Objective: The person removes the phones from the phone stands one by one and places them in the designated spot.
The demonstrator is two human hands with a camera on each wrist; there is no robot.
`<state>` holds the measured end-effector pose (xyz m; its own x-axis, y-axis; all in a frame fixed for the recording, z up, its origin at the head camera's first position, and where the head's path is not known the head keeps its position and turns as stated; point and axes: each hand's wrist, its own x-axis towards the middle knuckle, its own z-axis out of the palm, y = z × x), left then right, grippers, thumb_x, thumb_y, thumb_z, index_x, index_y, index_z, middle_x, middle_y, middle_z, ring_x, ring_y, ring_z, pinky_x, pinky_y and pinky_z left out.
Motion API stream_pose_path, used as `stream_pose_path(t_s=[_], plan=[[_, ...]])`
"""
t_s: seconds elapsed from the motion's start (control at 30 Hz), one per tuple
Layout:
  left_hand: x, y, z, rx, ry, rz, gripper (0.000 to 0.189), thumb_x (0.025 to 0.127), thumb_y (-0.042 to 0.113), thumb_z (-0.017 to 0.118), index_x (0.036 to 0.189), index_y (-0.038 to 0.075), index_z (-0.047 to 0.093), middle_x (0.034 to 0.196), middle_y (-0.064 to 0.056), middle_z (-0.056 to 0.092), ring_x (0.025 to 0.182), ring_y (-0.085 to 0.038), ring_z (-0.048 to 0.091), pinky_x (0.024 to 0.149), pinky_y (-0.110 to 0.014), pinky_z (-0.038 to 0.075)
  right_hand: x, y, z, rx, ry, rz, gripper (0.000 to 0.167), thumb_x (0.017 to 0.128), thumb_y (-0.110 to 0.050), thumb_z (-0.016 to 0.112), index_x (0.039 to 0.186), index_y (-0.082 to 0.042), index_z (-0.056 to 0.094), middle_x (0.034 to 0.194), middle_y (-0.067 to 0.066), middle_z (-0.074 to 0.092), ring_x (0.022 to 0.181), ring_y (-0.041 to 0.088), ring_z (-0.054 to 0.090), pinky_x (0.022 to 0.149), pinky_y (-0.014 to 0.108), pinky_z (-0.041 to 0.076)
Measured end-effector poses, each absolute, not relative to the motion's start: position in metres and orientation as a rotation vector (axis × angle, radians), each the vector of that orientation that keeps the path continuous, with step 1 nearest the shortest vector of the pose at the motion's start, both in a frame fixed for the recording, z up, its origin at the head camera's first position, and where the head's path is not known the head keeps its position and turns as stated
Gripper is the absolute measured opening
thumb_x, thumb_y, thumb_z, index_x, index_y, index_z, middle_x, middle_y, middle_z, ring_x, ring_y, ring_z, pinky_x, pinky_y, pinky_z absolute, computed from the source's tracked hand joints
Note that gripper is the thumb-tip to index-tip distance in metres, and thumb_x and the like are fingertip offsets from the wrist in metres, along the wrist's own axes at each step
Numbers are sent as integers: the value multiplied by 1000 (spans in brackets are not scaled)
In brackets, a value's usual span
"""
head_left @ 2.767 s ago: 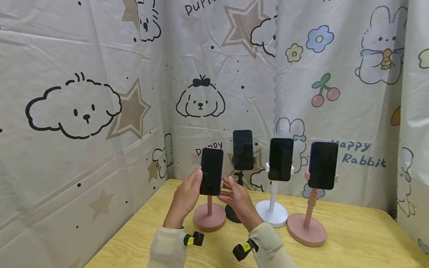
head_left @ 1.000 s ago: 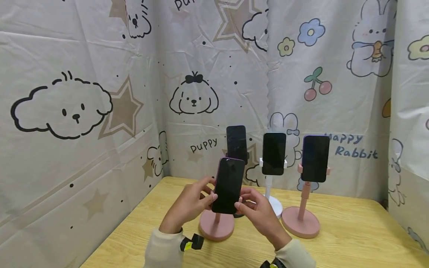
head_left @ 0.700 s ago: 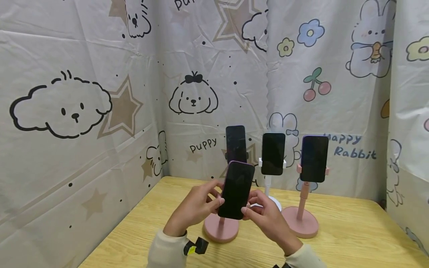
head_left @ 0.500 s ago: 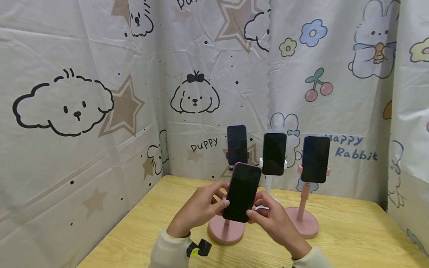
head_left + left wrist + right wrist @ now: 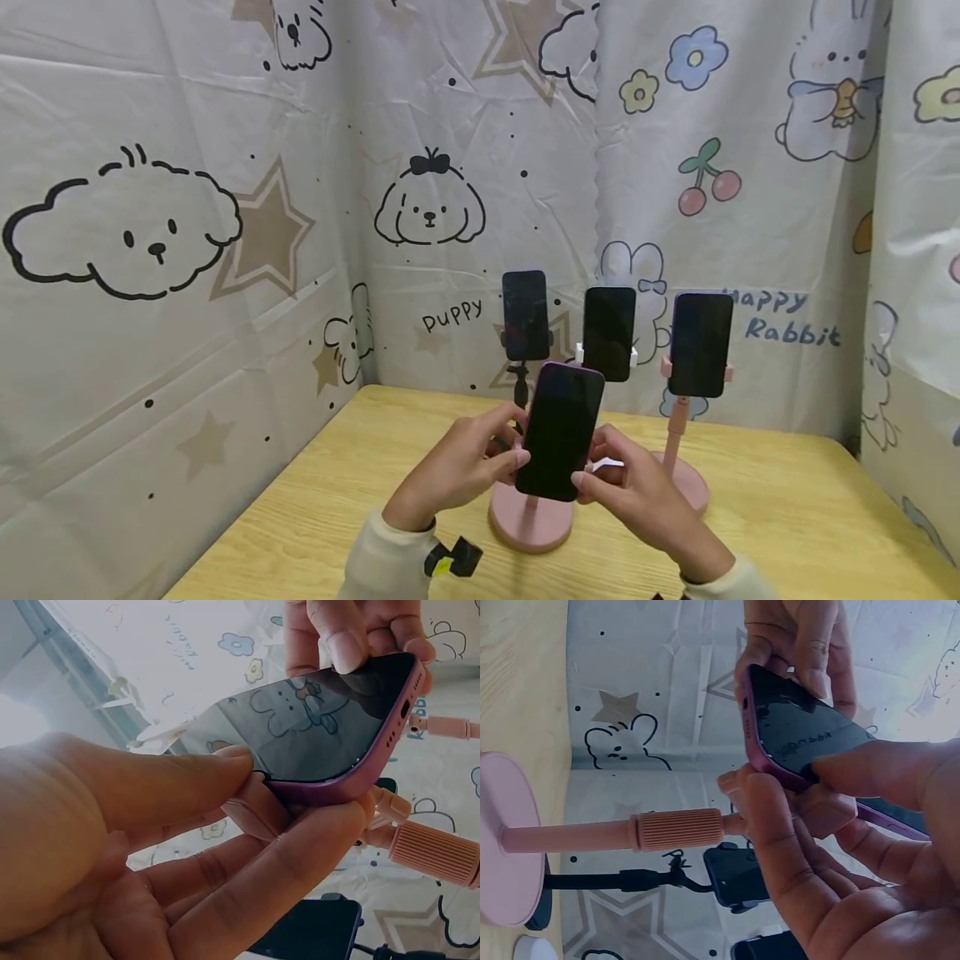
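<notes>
A smartphone (image 5: pixel 560 431) with a purple-pink frame and dark screen sits in the clamp of a pink phone stand (image 5: pixel 530 527), tilted slightly to the right in the head view. My left hand (image 5: pixel 461 462) pinches its left side, thumb on the front edge and fingers curled behind. On the opposite side my right hand (image 5: pixel 637 487) pinches the lower edge the same way. The left wrist view shows a pink clamp arm (image 5: pixel 259 810) between the left thumb and fingers. Another clamp arm (image 5: pixel 826 811) lies within the right hand's grip. The phone hides much of the stand's pole.
Behind stand three more upright phones: one on a black stand (image 5: pixel 527 317), one on a white stand (image 5: pixel 609 333), and one on a second pink stand (image 5: pixel 701 343) at right. The wooden table (image 5: pixel 300 517) meets patterned curtains (image 5: pixel 427 275) at the back and left.
Both hands have moved the phone and its pink stand rightward and nearer. The right hand, earlier loose beside the phone, now pinches its edge. The black stand's phone is uncovered again.
</notes>
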<state>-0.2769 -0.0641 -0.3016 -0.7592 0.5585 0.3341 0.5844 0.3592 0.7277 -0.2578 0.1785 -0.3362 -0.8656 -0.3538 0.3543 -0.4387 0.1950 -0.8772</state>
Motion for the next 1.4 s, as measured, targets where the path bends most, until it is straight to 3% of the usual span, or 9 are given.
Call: stream_pose_path(t_s=[0.63,1.4], plan=[[-275,-57,-298,-1154,-2523,-1549,30,93,5,62,120,15,55,99,-6,64,76,-13,68,65,-28,57,-242,190,-309,706,-2564,1533,29,89,-21,71,105,-5,53,96,14,61,75,18,71,69,30,58],[-273,-44,-305,-1211,-2503,-1654,28,93,8,64,120,11,56,94,-7,66,71,-13,69,63,-29,58,-227,205,-303,688,-2632,1599,32,88,-16,71,107,0,50,91,15,59,74,26,70,65,33,58]])
